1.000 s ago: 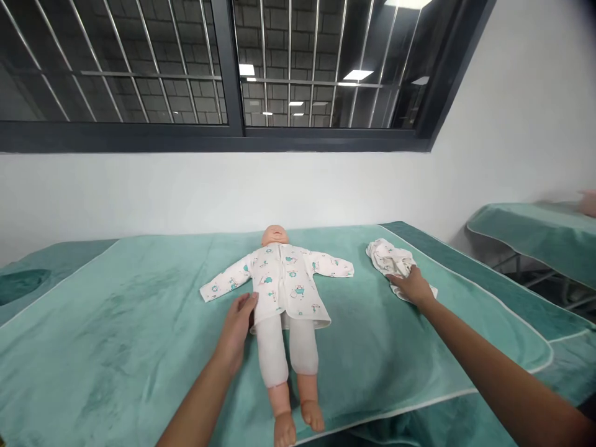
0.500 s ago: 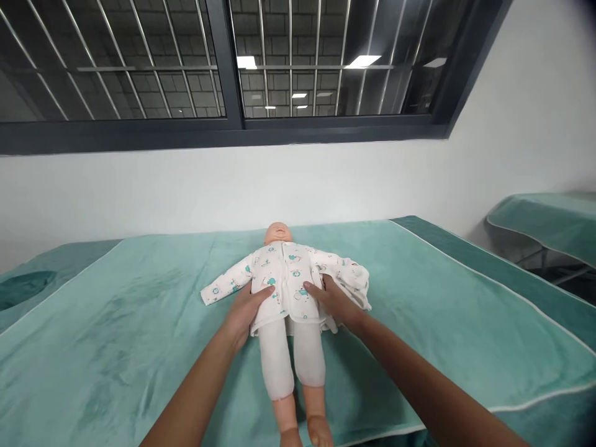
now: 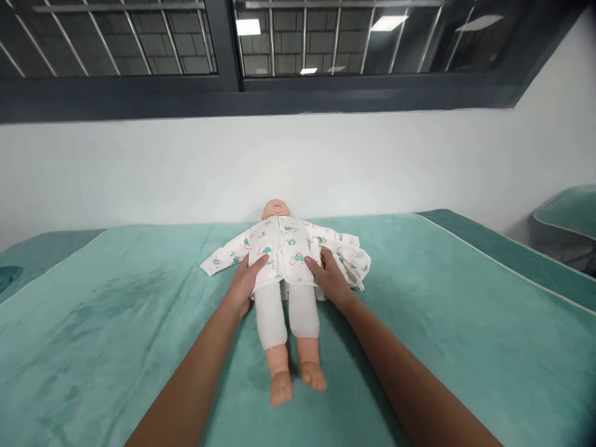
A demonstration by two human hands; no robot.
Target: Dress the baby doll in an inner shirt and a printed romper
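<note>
A baby doll (image 3: 284, 245) lies on its back on a teal blanket (image 3: 116, 323), head toward the wall. It wears a white printed top and white leggings, and its feet are bare. My left hand (image 3: 244, 284) clasps the doll's waist from the left, thumb on the top's hem. On the other side my right hand (image 3: 331, 279) clasps the waist, thumb on the hem. A crumpled white printed garment (image 3: 352, 261) lies bunched against the doll's sleeve, right behind my right hand; I cannot tell whether the fingers hold it.
The blanket covers a wide padded table that runs up to a white wall (image 3: 298, 167) under a barred window (image 3: 279, 37). A darker teal cover edge (image 3: 488, 248) shows at the right. Another teal-covered table (image 3: 568, 214) stands at the far right.
My right hand has brought the crumpled garment from the right side of the blanket over to the doll. Both hands now clasp the doll's waist. The view has tilted down.
</note>
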